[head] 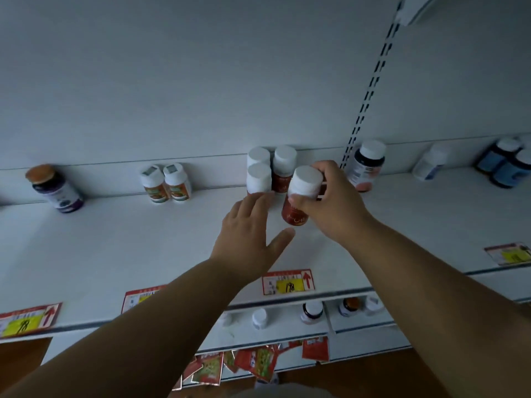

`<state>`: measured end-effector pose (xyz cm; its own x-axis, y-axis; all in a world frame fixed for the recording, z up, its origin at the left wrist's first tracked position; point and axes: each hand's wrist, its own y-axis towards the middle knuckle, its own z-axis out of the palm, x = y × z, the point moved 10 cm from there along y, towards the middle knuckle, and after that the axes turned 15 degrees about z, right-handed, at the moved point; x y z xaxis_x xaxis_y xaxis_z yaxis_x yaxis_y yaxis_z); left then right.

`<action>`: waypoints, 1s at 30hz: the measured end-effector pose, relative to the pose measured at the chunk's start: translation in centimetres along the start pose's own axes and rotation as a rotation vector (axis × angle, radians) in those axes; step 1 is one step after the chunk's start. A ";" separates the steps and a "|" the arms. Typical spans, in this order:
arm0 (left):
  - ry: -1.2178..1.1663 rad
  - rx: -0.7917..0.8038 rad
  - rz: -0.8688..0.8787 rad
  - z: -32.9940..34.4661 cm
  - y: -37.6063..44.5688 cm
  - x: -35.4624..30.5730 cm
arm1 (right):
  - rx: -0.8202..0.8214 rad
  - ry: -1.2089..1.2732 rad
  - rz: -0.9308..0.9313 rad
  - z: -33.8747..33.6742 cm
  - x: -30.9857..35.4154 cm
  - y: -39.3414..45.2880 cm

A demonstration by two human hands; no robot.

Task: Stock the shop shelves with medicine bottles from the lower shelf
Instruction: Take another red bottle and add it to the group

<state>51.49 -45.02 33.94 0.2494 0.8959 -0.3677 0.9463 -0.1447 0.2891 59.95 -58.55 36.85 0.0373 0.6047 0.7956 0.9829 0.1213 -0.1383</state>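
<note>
- Head view: the right hand (pixel 330 202) grips a red bottle (pixel 298 202) with a white cap, fingers curled round its upper part, thumb on the near side. The bottle is tilted a little and sits at or just above the shelf (pixel 143 239); whether its base touches cannot be told.
- The left hand (pixel 250 228) is open, fingers straight and spread, thumb out to the right, just left of the held bottle. Its fingertips reach the near white-capped bottle of the group (pixel 265 170); whether they touch it cannot be told.
- That group is three white-capped bottles standing together at the far edge of the shelf, just beyond the held bottle; the right one shows a red label.
- Further left at the back stands a pair of bottles (pixel 166 183) with orange-green labels, and far left a dark bottle (pixel 56 189) with a brown cap.
- Right of the hands, by the slotted upright (pixel 370 90), stands a dark bottle with a white cap (pixel 366 165). Further right are a pale bottle (pixel 431 165) and blue bottles (pixel 508 165).
- Price tags (pixel 287 282) with yellow patches lie along the near edge of the shelf.
- Below, the lower shelf (pixel 287 331) holds several small bottles (pixel 311 311), blurred.
- Red packets (pixel 253 363) hang beneath it.
</note>
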 end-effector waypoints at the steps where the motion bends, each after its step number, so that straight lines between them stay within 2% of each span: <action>1: 0.067 -0.050 0.035 -0.5 0.6 0.1 | -0.016 -0.028 -0.019 0.1 0.2 0.8; 3: 0.191 -0.106 0.094 -0.9 1.7 0.2 | -0.030 -0.097 -0.056 0.5 0.5 2.2; 7: 0.338 -0.014 0.092 1.0 3.5 1.5 | -0.010 -0.196 -0.138 2.1 0.6 4.3; 11: 0.314 0.027 0.052 1.6 4.0 2.1 | -0.005 -0.204 -0.135 2.7 0.4 5.5; 22: 0.257 -0.005 0.046 1.4 3.7 1.9 | -0.032 -0.277 -0.122 3.1 1.4 5.5; 30: 0.249 -0.112 -0.130 -1.1 -2.6 -1.6 | -0.052 -0.300 -0.376 0.8 4.0 -1.6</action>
<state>48.36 -45.62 34.76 0.0565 0.9814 -0.1836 0.9349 0.0125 0.3547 58.34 -55.68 39.74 -0.3680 0.7277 0.5788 0.9264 0.3402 0.1614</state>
